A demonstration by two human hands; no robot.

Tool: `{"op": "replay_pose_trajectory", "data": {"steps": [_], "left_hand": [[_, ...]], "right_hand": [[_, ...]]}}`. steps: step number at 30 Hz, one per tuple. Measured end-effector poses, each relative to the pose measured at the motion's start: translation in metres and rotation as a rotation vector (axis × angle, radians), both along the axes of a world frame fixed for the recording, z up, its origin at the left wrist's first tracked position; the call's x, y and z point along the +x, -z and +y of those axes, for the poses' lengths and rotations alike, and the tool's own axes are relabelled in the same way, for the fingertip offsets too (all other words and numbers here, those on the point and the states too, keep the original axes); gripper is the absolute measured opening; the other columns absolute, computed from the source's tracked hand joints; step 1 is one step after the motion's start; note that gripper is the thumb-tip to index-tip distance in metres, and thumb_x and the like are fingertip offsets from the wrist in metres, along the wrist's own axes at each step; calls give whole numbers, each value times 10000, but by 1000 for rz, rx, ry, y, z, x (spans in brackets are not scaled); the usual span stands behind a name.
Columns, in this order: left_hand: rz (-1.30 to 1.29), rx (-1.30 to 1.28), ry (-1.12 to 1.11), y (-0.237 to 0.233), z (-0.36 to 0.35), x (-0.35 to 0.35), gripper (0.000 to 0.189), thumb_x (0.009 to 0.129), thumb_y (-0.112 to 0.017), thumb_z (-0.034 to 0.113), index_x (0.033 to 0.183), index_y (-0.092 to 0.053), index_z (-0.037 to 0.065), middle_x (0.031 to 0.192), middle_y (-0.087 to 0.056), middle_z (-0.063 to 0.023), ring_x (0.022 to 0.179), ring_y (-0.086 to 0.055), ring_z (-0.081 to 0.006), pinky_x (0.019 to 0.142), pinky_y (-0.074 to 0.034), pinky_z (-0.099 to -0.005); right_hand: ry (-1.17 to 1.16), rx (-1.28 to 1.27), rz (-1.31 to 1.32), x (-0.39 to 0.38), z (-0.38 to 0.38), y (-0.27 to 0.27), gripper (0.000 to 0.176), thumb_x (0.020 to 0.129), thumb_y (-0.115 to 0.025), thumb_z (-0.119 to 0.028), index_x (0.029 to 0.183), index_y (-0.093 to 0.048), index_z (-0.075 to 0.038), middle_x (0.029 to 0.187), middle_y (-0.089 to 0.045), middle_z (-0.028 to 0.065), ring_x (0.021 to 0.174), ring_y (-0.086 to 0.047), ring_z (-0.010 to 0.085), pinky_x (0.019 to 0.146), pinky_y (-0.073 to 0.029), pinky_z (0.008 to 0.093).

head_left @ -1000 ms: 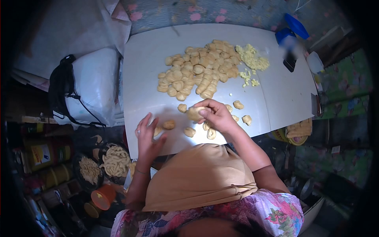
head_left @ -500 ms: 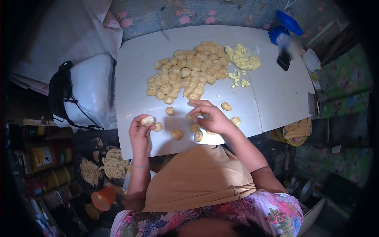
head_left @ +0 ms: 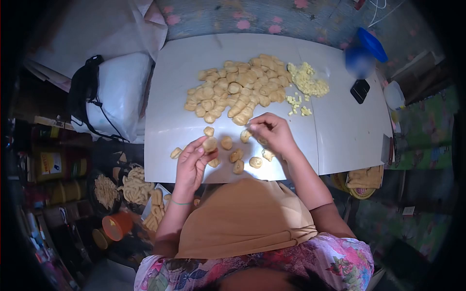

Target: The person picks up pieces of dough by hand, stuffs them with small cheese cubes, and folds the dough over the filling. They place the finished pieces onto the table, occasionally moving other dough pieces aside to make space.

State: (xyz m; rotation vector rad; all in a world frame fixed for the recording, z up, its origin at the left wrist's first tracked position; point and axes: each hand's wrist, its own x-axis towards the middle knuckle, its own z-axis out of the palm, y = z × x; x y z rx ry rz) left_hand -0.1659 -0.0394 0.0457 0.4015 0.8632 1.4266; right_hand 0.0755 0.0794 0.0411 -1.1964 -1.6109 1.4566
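Note:
My left hand (head_left: 192,162) holds a round dough piece (head_left: 209,144) between thumb and fingers above the table's near part. Fingers pinched together, my right hand (head_left: 272,133) is over the table beside a small dough piece (head_left: 245,136); what it grips, if anything, is too small to make out. Several loose dough pieces (head_left: 256,162) lie around both hands. Beyond them spreads a large pile of dough pieces (head_left: 234,88). To its right are pale yellow cubes (head_left: 307,80), partly heaped and partly scattered.
On the white table (head_left: 349,131) a black phone-like object (head_left: 359,90) lies at the right, near a blue item (head_left: 372,44). A white bag (head_left: 124,92) stands left. Below left are dough strips (head_left: 137,188) and an orange container (head_left: 117,226).
My left hand has moved right and slightly up with a dough piece. My right hand has moved a little and its fingers have drawn together. The camera view has shifted slightly.

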Motion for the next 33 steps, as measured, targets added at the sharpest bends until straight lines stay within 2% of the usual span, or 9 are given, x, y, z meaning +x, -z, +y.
{"op": "replay_pose_trajectory", "data": {"steps": [4,12,15,18,21,25,28,31,33], "left_hand": [[31,-44,30,-5,-2,20,336,941,-505,69,1235,-489,-94,1121,-614,-199,994,-650,-287,886,-555,-385],[160,-133,-7,-3,-16,30,258,893,-609,35,1119,-519,-51,1046,-632,-139,920,-657,-202,778,-556,-298],[160,-161,-51,-1,-23,26,248,884,-609,18,1107,-513,-29,1026,-633,-118,881,-657,-196,753,-565,-303],[169,-157,-98,6,-26,19,276,880,-577,-15,1144,-496,-13,1044,-619,-126,855,-657,-196,735,-574,-317],[187,-116,-262,-5,-25,13,209,881,-526,-43,1086,-536,-8,1079,-599,-147,829,-657,-211,725,-581,-328],[269,-31,-289,17,-42,-14,201,876,-459,-72,1026,-587,-30,1128,-574,-182,915,-649,-255,789,-580,-365],[224,30,-373,18,-49,-25,230,862,-431,-85,1021,-596,-63,1172,-557,-209,983,-633,-294,885,-553,-404],[82,18,-429,14,-57,-33,253,862,-421,-72,1060,-576,-89,1203,-542,-234,1017,-621,-320,962,-514,-442],[-56,18,-430,9,-62,-38,249,870,-421,-54,1069,-564,-102,1214,-535,-244,1015,-620,-332,990,-492,-461]], "right_hand": [[-270,432,-92,-25,-21,-29,198,825,-671,-45,1021,-676,-26,920,-669,77,760,-632,131,670,-500,255],[-613,515,-395,-66,-42,-58,403,773,-627,-81,1172,-608,-137,785,-655,99,727,-617,320,675,-499,414],[-553,655,-273,-69,-43,-42,415,791,-633,-62,1200,-597,-121,773,-666,81,689,-625,232,657,-500,363],[-416,99,25,-72,-40,-29,437,811,-645,-53,1239,-574,-96,819,-680,62,675,-592,119,651,-489,300],[-396,98,64,-87,-16,-7,465,820,-663,-53,1271,-550,-73,838,-661,35,691,-539,52,664,-475,248],[-412,653,-288,-108,3,19,395,793,-647,-134,1176,-594,-52,883,-582,107,838,-613,239,721,-498,368],[-498,648,-605,-118,6,30,348,776,-641,-174,1096,-610,-41,940,-566,143,929,-580,334,759,-485,419],[-489,682,-494,-114,11,37,287,801,-649,-150,1062,-606,-39,954,-609,118,900,-617,262,753,-501,361],[-487,194,-238,-104,16,26,244,828,-623,-105,1062,-603,-38,994,-635,111,865,-631,212,730,-514,328]]}}
